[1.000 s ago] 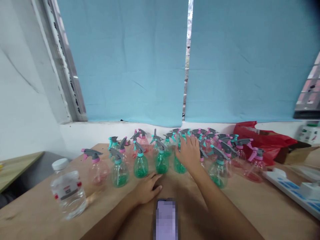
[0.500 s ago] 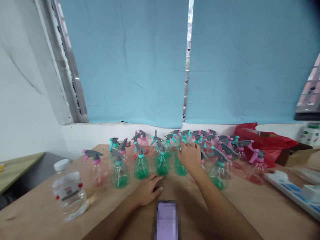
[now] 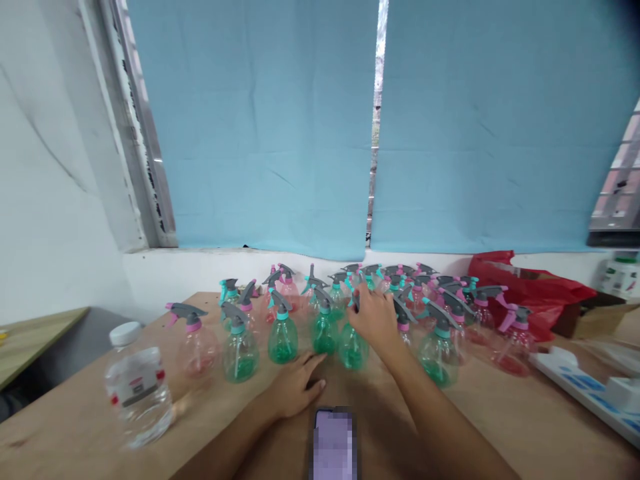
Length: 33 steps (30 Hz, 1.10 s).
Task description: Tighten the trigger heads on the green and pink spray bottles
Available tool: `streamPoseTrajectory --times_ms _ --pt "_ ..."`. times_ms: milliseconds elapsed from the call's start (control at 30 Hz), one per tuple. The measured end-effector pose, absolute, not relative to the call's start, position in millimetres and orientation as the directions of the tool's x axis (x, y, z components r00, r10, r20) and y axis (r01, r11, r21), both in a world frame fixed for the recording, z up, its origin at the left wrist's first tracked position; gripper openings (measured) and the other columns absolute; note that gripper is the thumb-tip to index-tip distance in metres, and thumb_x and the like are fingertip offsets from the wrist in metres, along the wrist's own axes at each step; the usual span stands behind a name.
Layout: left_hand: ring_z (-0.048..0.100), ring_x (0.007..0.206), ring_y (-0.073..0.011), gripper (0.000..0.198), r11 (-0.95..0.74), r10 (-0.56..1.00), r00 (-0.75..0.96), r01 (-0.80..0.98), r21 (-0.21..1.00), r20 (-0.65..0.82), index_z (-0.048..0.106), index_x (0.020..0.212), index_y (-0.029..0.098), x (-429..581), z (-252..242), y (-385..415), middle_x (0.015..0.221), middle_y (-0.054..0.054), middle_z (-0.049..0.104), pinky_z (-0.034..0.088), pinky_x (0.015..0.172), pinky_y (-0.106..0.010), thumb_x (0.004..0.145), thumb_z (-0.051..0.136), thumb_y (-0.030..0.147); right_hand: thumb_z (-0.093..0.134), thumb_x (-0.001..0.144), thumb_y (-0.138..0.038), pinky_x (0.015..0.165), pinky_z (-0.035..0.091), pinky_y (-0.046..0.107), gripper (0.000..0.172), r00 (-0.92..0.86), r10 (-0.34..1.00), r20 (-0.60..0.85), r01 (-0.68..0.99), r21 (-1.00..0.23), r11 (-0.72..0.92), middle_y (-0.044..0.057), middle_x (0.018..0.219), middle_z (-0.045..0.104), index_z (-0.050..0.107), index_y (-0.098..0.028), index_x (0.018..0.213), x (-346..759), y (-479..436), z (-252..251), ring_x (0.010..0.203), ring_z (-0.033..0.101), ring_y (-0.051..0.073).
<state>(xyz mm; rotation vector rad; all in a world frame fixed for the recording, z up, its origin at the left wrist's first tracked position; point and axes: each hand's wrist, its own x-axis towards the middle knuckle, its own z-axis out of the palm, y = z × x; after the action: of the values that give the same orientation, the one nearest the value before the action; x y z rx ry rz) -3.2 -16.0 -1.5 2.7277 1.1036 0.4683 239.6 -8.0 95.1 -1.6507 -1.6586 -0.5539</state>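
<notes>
My right hand (image 3: 376,316) is closed around the top of a green spray bottle (image 3: 353,348), whose base shows below my fingers; its trigger head is mostly hidden. Just left of it stands another green spray bottle (image 3: 325,331), upright. My left hand (image 3: 297,385) lies on the table in front of that one, fingers stretched out and holding nothing. Further left are a green spray bottle with a teal collar (image 3: 283,339), a clear one with green at its base (image 3: 241,357) and a pink one (image 3: 198,350). A phone (image 3: 333,443) with a blurred screen lies nearest me.
Several more pink and green spray bottles (image 3: 481,313) crowd the back and right of the wooden table (image 3: 210,427). A water bottle (image 3: 139,387) stands at the left. On the right are a red plastic bag (image 3: 533,293), a cardboard box (image 3: 600,321) and a white power strip (image 3: 585,383).
My right hand has moved slightly left with the green spray bottle, bringing it closer to the bottle beside it. My left hand has stayed almost in place.
</notes>
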Motion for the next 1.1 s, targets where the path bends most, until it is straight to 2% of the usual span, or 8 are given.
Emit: streamPoseTrajectory --times_ms 167,300,400,567,667,833,900,1100 --pt "0.054 0.132 -0.0325 0.066 -0.708 0.706 0.672 0.655 0.264 0.224 0.030 0.159 0.022 -2 -5 -13 0.147 -0.016 0.051 0.043 0.111 -0.049 0.098 0.052 0.039 0.058 0.080 -0.022 0.079 0.038 0.036 0.027 0.063 0.691 0.720 0.927 -0.299 0.226 0.007 0.085 0.071 0.061 -0.020 0.108 233 0 85 0.085 0.065 0.027" --pt "0.053 0.132 -0.0329 0.067 -0.702 0.712 0.661 0.661 0.264 0.239 0.031 0.159 0.023 0 -5 -12 0.148 -0.014 0.050 0.042 0.111 -0.048 0.098 0.052 0.040 0.058 0.082 -0.025 0.074 0.043 0.031 0.030 0.115 0.695 0.710 0.787 -0.492 0.372 0.003 0.087 0.071 0.061 -0.022 0.112 231 9 70 0.079 0.066 0.023" --pt "0.053 0.131 -0.0325 0.065 -0.698 0.716 0.653 0.665 0.266 0.246 0.032 0.158 0.025 2 -4 -13 0.147 -0.013 0.052 0.042 0.111 -0.048 0.097 0.052 0.039 0.058 0.084 -0.027 0.076 0.047 0.031 0.029 0.150 0.673 0.724 0.655 -0.583 0.482 0.004 0.089 0.072 0.062 -0.021 0.112 231 16 57 0.080 0.067 0.022" --pt "0.054 0.131 -0.0319 0.063 -0.680 0.733 0.634 0.688 0.254 0.246 0.034 0.157 0.024 4 -4 -13 0.148 -0.013 0.051 0.043 0.111 -0.047 0.098 0.050 0.039 0.059 0.086 -0.031 0.081 0.049 0.032 0.032 0.147 0.651 0.745 0.531 -0.615 0.583 0.007 0.099 0.073 0.064 -0.018 0.114 233 25 38 0.088 0.068 0.023" --pt "0.055 0.130 -0.0321 0.063 -0.668 0.744 0.622 0.698 0.259 0.243 0.034 0.157 0.024 5 -5 -12 0.148 -0.013 0.050 0.043 0.110 -0.046 0.098 0.050 0.040 0.060 0.085 -0.031 0.080 0.049 0.032 0.032 0.139 0.643 0.753 0.483 -0.618 0.620 0.007 0.097 0.071 0.066 -0.016 0.113 233 29 31 0.085 0.065 0.022" --pt "0.056 0.128 -0.0325 0.063 -0.657 0.754 0.613 0.713 0.245 0.237 0.033 0.157 0.024 6 -7 -9 0.148 -0.013 0.050 0.044 0.109 -0.046 0.098 0.049 0.040 0.054 0.077 -0.018 0.072 0.046 0.029 0.018 0.095 0.634 0.767 0.397 -0.614 0.683 0.001 0.080 0.060 0.068 -0.019 0.087 229 32 29 0.073 0.055 0.018" --pt "0.057 0.128 -0.0321 0.063 -0.653 0.757 0.611 0.718 0.240 0.231 0.033 0.157 0.024 6 -7 -9 0.148 -0.013 0.050 0.045 0.109 -0.046 0.098 0.048 0.040 0.053 0.074 -0.016 0.073 0.047 0.029 0.018 0.042 0.648 0.760 0.335 -0.622 0.708 0.001 0.081 0.061 0.068 -0.019 0.084 229 30 35 0.075 0.055 0.018" --pt "0.059 0.125 -0.0318 0.063 -0.642 0.767 0.612 0.738 0.208 0.195 0.033 0.157 0.022 8 -4 -11 0.145 -0.014 0.052 0.047 0.106 -0.046 0.098 0.047 0.040 0.054 0.075 -0.014 0.072 0.049 0.028 0.028 -0.186 0.757 0.626 0.146 -0.745 0.651 -0.001 0.080 0.068 0.073 -0.021 0.094 229 3 73 0.073 0.062 0.018"
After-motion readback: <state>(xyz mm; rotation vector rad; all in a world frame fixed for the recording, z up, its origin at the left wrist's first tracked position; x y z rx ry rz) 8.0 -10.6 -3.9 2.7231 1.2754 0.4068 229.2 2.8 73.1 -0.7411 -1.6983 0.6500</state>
